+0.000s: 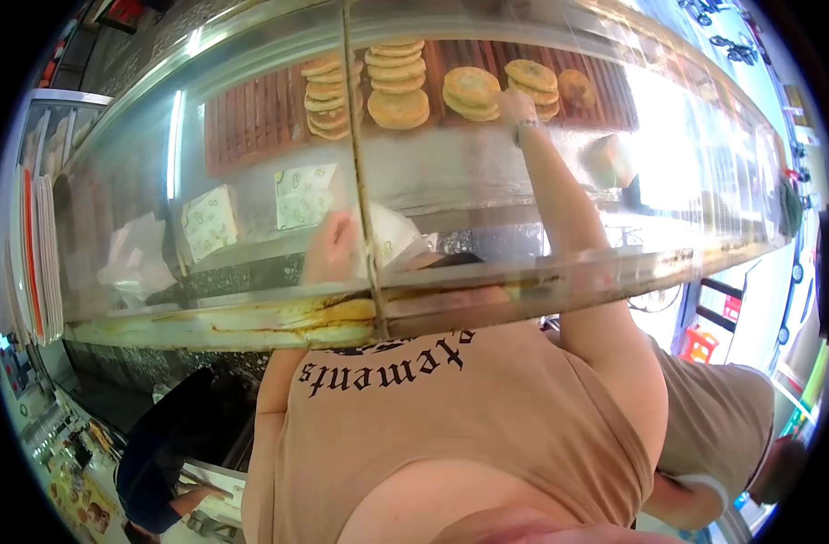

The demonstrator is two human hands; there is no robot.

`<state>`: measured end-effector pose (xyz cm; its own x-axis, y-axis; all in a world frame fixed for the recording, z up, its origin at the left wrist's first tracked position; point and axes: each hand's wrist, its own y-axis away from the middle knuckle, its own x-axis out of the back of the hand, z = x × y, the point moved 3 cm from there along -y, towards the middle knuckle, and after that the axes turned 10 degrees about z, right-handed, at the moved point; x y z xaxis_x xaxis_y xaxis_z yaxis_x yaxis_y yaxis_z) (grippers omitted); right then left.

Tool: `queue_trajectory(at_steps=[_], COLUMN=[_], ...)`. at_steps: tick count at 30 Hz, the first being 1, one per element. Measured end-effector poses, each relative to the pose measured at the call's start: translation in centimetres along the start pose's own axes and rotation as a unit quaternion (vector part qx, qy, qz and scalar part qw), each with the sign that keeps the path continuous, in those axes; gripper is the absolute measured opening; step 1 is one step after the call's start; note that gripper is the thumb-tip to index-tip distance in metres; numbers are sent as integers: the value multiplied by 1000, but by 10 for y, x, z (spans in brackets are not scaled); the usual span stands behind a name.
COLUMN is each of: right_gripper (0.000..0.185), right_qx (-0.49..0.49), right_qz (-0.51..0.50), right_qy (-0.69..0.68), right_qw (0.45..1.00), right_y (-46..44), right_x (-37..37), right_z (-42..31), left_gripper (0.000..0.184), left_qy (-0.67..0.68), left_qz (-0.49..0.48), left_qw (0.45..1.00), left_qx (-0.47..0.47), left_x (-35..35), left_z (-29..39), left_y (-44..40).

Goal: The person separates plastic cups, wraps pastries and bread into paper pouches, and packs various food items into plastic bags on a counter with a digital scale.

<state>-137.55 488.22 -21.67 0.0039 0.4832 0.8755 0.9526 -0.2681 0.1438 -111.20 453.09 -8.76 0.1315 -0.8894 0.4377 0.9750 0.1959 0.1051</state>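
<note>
Behind a glass case, my right hand [521,107] reaches in with its fingers curled, between two stacks of round flatbreads. It is at the edge of the browned flatbreads [472,91] on one side and of the stack [532,80] on the other. What its fingers hold, if anything, is hidden. My left hand [335,238] is closed lower in the case, behind the glass and beside the frame post. It grips a white paper bag [396,234] with a green print, partly covered by the post.
More flatbread stacks [398,107] lie on a slatted wooden rack [251,118]. Printed paper bags [209,223] and a crumpled plastic bag [138,258] lie at the left. The stained case edge [251,317] crosses in front of me. Another person [156,462] is at lower left.
</note>
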Motion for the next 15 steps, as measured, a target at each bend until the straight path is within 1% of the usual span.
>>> queue_trajectory(at_steps=[1, 3, 4, 7, 10, 13, 15], right_gripper=[45, 46, 46, 45, 43, 38, 34], right_qx=[5, -43, -37, -75, -104, -94, -86], right_qz=[-2, 14, 11, 19, 21, 26, 22], right_qy=[0, 47, 47, -3, -38, -125, -242], right_qw=[1000, 998, 998, 997, 994, 987, 966], right_y=[-16, -38, -49, -66, -76, -78, -70], right_x=[-9, -21, -26, -38, -48, -52, -45], right_z=[0, 1, -1, -12, -23, -27, -29], left_gripper=[15, 13, 14, 13, 12, 11, 13], left_qy=[0, -39, -64, -77, -93, -100, -113], left_qz=[5, 12, 19, 37, 54, 75, 86], left_qw=[1000, 999, 997, 995, 994, 992, 990], left_qx=[1, -32, -33, -45, -26, -15, -6], left_x=[0, 4, 7, 15, 22, 27, 31], left_z=[3, 5, 4, 3, -3, -9, -11], left_y=[0, 2, 2, 5, 8, 7, -3])
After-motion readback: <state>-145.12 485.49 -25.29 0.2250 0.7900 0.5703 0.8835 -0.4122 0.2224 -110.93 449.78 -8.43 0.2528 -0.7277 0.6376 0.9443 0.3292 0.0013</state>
